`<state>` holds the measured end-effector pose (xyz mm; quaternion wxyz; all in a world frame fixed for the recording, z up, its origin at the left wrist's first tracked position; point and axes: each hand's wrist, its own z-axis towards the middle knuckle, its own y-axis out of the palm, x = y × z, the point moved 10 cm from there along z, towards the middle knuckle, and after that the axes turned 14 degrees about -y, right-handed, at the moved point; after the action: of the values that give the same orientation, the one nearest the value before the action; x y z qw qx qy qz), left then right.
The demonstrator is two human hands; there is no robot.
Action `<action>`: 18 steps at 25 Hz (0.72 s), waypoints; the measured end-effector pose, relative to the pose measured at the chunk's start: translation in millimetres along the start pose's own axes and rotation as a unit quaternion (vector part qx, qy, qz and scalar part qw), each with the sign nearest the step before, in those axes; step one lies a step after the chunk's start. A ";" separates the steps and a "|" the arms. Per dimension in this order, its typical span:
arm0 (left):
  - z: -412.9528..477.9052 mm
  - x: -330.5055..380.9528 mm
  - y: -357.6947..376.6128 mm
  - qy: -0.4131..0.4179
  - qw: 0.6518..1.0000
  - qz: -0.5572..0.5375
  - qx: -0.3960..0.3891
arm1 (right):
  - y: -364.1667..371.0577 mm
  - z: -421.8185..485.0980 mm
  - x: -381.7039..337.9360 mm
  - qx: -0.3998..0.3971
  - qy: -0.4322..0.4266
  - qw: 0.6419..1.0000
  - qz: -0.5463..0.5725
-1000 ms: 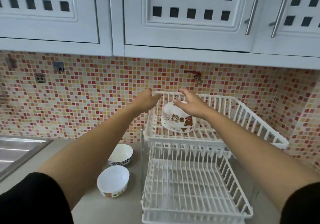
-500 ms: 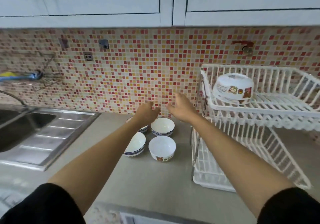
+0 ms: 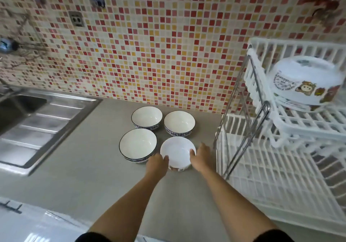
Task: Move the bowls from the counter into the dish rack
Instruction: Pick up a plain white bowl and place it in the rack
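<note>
Your hands have come away from the dish rack (image 3: pixel 280 176) and dropped back to the bench (image 3: pixel 84 166). A second ago they were up at the top tier, setting down the cartoon bowl (image 3: pixel 303 82); that one now sits upside down up there, free of your hands, so one bowl is done.

Now your left hand (image 3: pixel 156 164) and right hand (image 3: pixel 201 157) cup the near white bowl (image 3: pixel 177 152) from either side, fingers touching its rim and wall. Both hands are closed around it, but it looks to be resting on the bench rather than lifted; I judge the grasp is only just made.

Three blue-rimmed bowls remain beside it: the large one (image 3: pixel 138 144) just to its left, nearly touching, and two more behind, the back left bowl (image 3: pixel 147 117) and the back right bowl (image 3: pixel 179 122), near the tiled wall (image 3: pixel 149 45).

So four bowls are still on the bench. The rack stands close on your right, so the carry should be short; lift straight up first to avoid clipping the large bowl.
</note>
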<state>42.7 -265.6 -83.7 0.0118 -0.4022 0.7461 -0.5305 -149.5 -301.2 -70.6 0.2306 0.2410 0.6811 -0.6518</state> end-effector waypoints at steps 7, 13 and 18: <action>29.4 -9.4 26.7 -0.097 0.988 -0.124 0.001 | 36.7 44.2 27.6 -0.049 -0.022 0.992 -0.110; 18.5 -10.6 20.0 -0.071 0.980 -0.183 -0.002 | 23.7 20.8 30.3 0.007 0.019 0.999 -0.050; -21.1 -22.0 -5.0 0.045 0.965 -0.257 -0.035 | -3.4 -36.0 8.8 0.064 -0.005 0.989 0.132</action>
<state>51.2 -236.2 -79.4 -0.1723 -0.5565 0.6353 -0.5070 -158.5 -265.2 -71.9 0.3020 0.3399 0.5992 -0.6590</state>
